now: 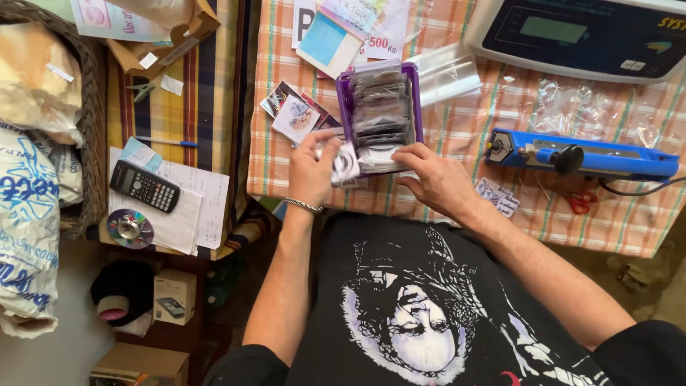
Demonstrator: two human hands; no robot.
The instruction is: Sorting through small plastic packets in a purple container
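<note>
While the purple tray (343, 93) of packets sits at the near edge of the checked counter (457, 129), within easy reach, the left hand (312, 169) pinches a small clear packet (346, 164) and the right hand (436, 179), fingers curled, steadies the stack's front.

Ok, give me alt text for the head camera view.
Left hand holds a small clear packet beside a purple plastic box of packets, where the right hand rests, on an orange checked tablecloth with a blue bag sealer.
</note>
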